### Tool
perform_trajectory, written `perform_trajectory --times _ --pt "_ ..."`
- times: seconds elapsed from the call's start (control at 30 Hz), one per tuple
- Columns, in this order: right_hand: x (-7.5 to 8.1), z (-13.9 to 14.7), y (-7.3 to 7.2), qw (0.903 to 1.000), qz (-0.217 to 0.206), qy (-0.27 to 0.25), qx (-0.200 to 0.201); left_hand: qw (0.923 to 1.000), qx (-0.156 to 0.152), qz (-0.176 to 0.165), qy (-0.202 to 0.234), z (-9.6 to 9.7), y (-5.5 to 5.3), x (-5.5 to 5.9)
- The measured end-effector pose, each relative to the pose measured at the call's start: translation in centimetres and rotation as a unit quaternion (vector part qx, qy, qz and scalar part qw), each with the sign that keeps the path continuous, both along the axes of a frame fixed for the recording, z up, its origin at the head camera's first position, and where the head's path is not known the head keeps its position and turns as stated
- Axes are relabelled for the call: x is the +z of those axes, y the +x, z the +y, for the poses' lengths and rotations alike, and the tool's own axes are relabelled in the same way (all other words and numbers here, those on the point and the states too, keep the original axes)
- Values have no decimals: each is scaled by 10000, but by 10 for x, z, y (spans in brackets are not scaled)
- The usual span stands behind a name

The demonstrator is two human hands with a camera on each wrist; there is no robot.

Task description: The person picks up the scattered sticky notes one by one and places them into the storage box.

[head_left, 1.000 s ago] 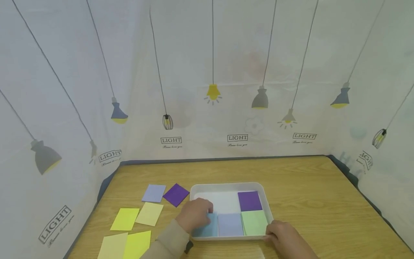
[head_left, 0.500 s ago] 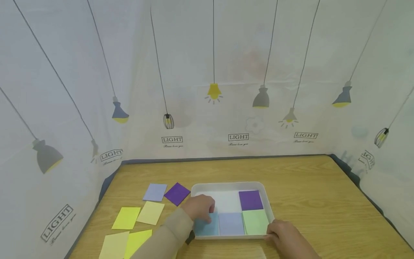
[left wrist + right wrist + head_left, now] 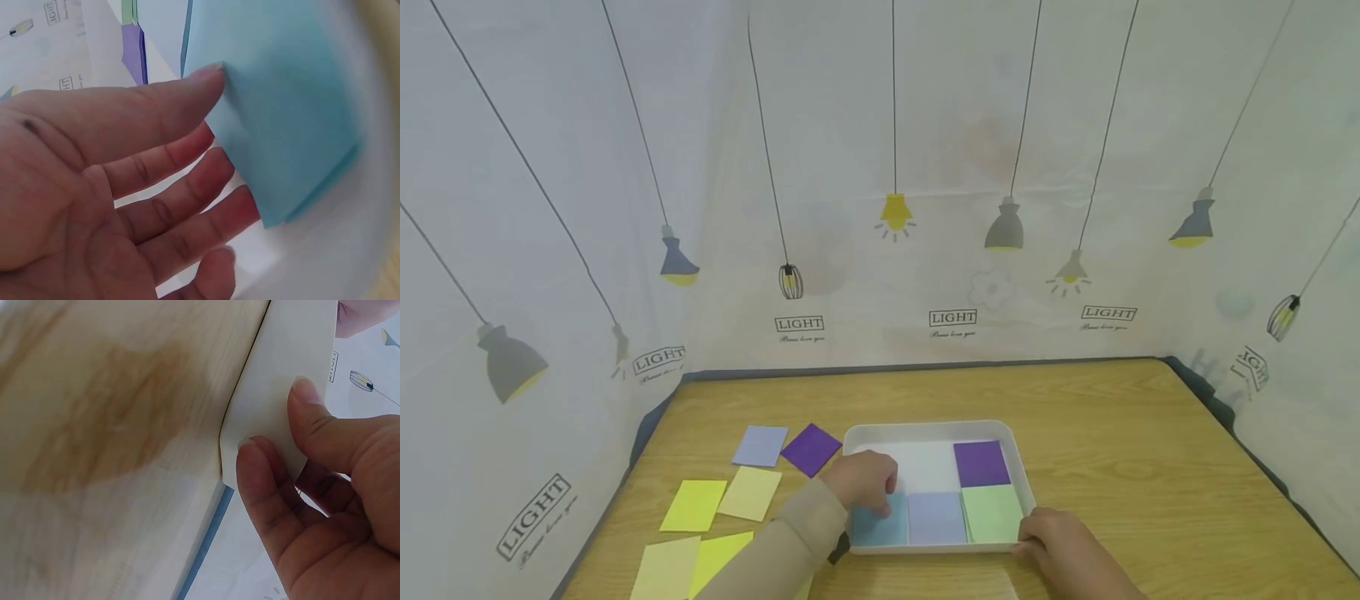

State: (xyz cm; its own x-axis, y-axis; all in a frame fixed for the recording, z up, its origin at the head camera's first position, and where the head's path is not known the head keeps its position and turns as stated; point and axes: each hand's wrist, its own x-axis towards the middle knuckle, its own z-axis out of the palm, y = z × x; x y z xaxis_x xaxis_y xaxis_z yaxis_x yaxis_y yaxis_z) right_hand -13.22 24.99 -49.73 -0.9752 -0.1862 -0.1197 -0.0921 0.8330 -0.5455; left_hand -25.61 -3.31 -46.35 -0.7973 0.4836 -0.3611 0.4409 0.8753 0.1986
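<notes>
A white tray [image 3: 925,430] lies on the wooden table. Along its near side sit square sticky notes: a blue sticky note [image 3: 880,532] at left, a lilac one [image 3: 936,518] in the middle and a light green one [image 3: 992,514] at right. Behind the green lies a purple one [image 3: 981,463]. My left hand [image 3: 863,481] pinches the blue sticky note's edge; in the left wrist view the thumb [image 3: 203,94] lies on its face and several fingertips meet its edge. At the tray's near right corner, my right hand [image 3: 1063,546] grips the wall between thumb and fingers.
Left of the tray, loose sticky notes lie on the table: lilac [image 3: 760,446], purple [image 3: 812,450], pale yellow [image 3: 750,493] and bright yellow [image 3: 693,505], with more yellow ones nearer the front edge. A lamp-printed white curtain [image 3: 880,283] surrounds the table.
The left hand has shifted slightly away from me and its forearm has swung in a little over the near yellow notes. The right hand stays on the tray corner.
</notes>
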Motion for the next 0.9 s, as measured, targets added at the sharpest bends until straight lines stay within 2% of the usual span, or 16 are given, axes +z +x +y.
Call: perform_trajectory --times 0.27,0.33,0.5,0.57,0.7,0.9 --pt "0 -1 1 9999 90 27 -35 9998 -46 69 175 -1 -1 -1" --pt "0 -1 1 9999 153 44 -4 9994 -19 52 340 -3 -1 0" --pt "-2 0 1 9996 279 45 70 9954 -54 251 927 -14 -7 3" --pt "-2 0 1 9996 288 37 76 9931 69 318 1127 -19 -10 6" --pt "-1 0 1 9995 281 1 112 9868 562 268 1497 -33 -18 12" --pt "1 -2 2 9994 289 -61 164 9749 1125 581 1830 -56 -27 15"
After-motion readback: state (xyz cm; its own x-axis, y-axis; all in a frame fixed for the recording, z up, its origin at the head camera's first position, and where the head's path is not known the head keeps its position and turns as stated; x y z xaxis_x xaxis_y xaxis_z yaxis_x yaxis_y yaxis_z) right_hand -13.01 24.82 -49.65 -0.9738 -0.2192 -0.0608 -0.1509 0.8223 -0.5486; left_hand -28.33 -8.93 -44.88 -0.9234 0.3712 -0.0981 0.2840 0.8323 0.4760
